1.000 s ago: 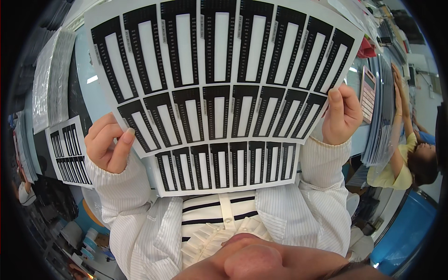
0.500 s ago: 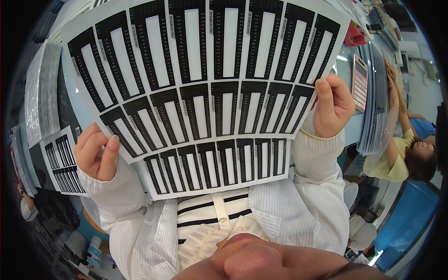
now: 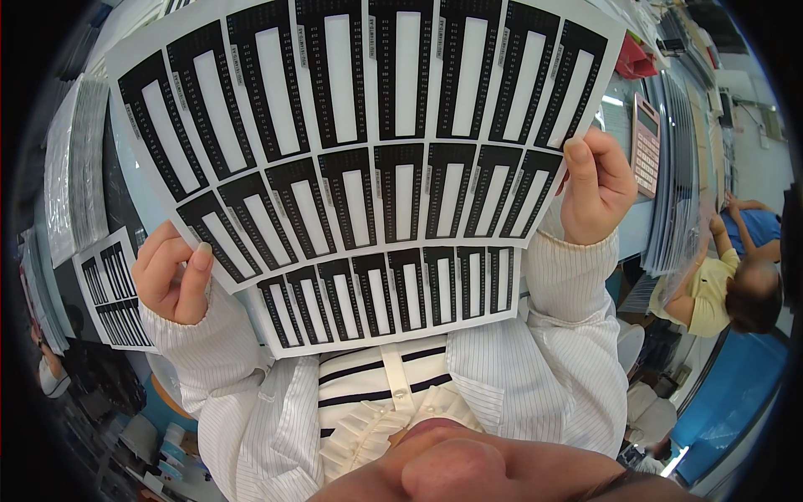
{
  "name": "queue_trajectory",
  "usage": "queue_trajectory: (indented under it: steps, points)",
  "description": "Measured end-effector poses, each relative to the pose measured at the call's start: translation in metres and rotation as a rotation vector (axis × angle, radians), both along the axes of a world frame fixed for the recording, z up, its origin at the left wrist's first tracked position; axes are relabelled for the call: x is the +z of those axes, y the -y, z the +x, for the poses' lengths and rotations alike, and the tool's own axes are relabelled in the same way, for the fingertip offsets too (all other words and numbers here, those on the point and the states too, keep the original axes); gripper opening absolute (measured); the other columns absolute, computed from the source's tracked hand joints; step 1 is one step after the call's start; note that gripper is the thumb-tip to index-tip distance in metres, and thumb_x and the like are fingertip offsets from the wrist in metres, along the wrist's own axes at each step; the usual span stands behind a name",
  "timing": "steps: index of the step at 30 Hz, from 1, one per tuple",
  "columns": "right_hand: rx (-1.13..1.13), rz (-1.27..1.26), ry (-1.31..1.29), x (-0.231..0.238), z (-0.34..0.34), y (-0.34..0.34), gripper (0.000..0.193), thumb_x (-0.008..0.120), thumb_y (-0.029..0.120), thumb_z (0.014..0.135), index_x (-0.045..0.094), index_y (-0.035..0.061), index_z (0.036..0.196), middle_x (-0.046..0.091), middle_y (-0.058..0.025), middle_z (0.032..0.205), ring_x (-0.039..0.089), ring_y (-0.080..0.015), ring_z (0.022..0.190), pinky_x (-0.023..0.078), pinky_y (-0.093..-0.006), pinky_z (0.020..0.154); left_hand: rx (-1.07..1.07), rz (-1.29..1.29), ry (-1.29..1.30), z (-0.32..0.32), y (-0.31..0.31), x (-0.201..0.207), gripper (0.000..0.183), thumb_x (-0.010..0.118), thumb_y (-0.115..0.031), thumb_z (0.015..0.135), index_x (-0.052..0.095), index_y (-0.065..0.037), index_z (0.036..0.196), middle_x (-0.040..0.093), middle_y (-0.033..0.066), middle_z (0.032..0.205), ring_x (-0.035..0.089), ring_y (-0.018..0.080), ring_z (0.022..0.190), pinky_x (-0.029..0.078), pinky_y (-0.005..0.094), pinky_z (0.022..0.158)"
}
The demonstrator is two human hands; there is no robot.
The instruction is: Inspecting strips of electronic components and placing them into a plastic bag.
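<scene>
A large white printed sheet (image 3: 374,145) with rows of black frames around blank white bars spreads across the middle, raised in front of me. My left hand (image 3: 173,272) pinches its lower left edge between thumb and fingers. On the opposite side my right hand (image 3: 597,186) grips the right edge, thumb on the printed face. Beneath its lower edge shows a second similar sheet (image 3: 393,339), close to my chest; how it is supported is hidden.
At the left lie a plastic-wrapped stack (image 3: 75,167) and another printed sheet (image 3: 115,289). To the right are a pink calculator (image 3: 646,163), a red item (image 3: 636,58) and a stack of grey sheets (image 3: 676,176). Beyond it, a person in yellow (image 3: 707,293) sits near one in blue.
The held sheet has shifted very slightly; both hands keep their grip. At the right, the person in yellow has drawn back an outstretched arm and turned the head.
</scene>
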State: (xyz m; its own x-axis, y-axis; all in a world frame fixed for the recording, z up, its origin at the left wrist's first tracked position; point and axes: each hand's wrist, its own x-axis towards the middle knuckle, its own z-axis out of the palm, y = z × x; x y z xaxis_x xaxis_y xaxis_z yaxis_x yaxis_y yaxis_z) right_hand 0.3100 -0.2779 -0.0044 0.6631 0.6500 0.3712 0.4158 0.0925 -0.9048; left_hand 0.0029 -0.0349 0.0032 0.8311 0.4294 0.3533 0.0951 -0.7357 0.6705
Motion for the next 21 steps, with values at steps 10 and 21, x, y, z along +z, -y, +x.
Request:
queue_trajectory:
  steps: [10, 21]
  points:
    - [-0.015, 0.004, 0.01, 0.001, 0.0001, -0.0033, 0.011, 0.06, 0.008, 0.084, 0.059, -0.0035, 0.084, 0.055, -0.0019, 0.067, 0.045, -0.0043, 0.049, 0.034, -0.0159, 0.043, -0.004, -0.015, -0.018, -0.0022, -0.0021, -0.0008, 0.014, 0.057, -0.005, 0.077, 0.054, 0.005, 0.068, 0.059, 0.0149, 0.069, 0.053, 0.0189, 0.055, 0.04, 0.0246, 0.051]
    - [0.017, -0.018, 0.0, 0.0, -0.0019, -0.0034, 0.012, 0.059, 0.008, 0.085, 0.058, -0.0032, 0.084, 0.054, -0.0006, 0.065, 0.044, -0.0035, 0.049, 0.032, -0.0156, 0.044, -0.004, 0.011, -0.013, -0.0046, -0.0022, -0.0021, 0.016, 0.056, -0.006, 0.079, 0.053, 0.005, 0.067, 0.059, 0.014, 0.071, 0.051, 0.0161, 0.054, 0.037, 0.023, 0.049]
